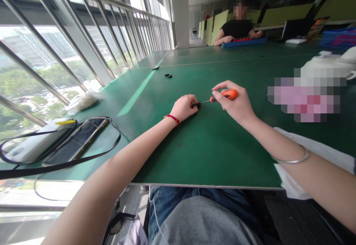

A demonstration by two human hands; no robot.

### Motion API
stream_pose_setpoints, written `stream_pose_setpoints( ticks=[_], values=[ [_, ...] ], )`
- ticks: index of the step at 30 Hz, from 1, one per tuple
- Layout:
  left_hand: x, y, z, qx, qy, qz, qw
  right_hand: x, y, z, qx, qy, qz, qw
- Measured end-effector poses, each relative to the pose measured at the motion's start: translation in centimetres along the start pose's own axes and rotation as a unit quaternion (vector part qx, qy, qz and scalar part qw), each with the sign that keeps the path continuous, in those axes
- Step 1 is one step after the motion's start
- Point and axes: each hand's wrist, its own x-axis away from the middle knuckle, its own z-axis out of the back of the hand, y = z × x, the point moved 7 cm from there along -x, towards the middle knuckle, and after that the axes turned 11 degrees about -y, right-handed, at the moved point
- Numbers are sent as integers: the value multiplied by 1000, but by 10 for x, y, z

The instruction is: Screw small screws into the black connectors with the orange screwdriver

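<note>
A long workbench topped in green laminate (211, 156) runs away from the person across a bright office floor, with a slanted wall of windows and steel railings (57, 48) along its left side. At the far end, a co-worker in a black shirt (237, 29) sits behind a blue parts tray (244, 42), and a blue plastic crate (338, 39) stands at the far right.

Nearer on the left lie a white power bank (36, 141) and a dark smartphone (76, 141), looped by a black cord (83, 159), with a crumpled translucent plastic bag (82, 101) beyond them. On the right sits a pink-and-white mass (306, 96), too blurred to name, and a white cloth (314, 156) lies under the right forearm. Small black pieces (168, 75) rest on the green top, well apart from the hands.

Mid-bench, the left hand (183, 108), wearing a red string bracelet (172, 118), pinches a small black part (195, 105) closely in its fingertips, hiding much of it. The right hand (232, 106), below a silver bangle (290, 159), holds an orange-handled screwdriver (229, 94) in a narrow grip between thumb and fingers. The thin shaft lies nearly level, pointing left from the right hand, and its tip meets the part at the left fingertips.
</note>
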Motion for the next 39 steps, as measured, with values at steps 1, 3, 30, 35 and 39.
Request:
stream_pose_setpoints(
  ticks=[1, 3, 30, 35, 39],
  values=[
    [0, 0, 0, 1, -1, 0, 1000, 0, -3, 1, -1, 11, 15, 1000],
    [0, 0, 0, 2, -2, -1, 1000, 1, -5, 4, 3, 31, 29, 999],
    [0, -1, -1, 1, -5, 3, 1000, 0, -3, 5, 20, 31, 19, 999],
    [0, -1, -1, 0, -8, 5, 1000, -1, 6, 4, 12, 21, -12, 1000],
    [0, -2, -1, 1, -10, 9, 1000, -1, 4, 4, -2, 38, 18, 999]
  ],
)
